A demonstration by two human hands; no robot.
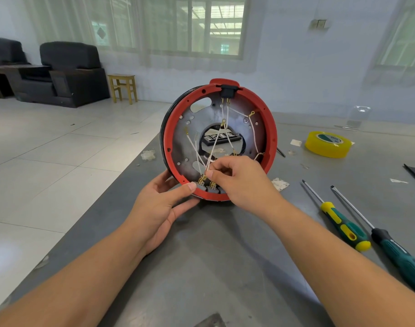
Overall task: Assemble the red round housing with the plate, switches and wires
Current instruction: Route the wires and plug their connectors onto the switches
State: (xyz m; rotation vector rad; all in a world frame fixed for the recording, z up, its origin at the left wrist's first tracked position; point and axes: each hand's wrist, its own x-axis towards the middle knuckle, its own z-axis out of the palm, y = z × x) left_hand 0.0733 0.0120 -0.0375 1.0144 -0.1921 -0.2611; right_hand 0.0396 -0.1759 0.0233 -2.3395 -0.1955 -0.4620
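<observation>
At frame centre, the left hand [165, 197] gripped the red round housing's [269, 128] lower rim; the right hand [234, 178] pinched a white wire [213, 147] directly above the switches [207, 186].

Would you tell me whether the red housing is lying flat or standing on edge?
On edge: red housing stands on the table, steadied by left hand.

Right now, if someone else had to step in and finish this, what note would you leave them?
Left hand steadies the red round housing on edge on the grey table, thumb on its lower rim.
Right hand pinches thin white wires near the brass terminals.
Done: grey metal plate sits inside; black switches along the bottom; some wires attached.
Left: connect the loose wires. Two green-handled screwdrivers lie to the right.
</observation>
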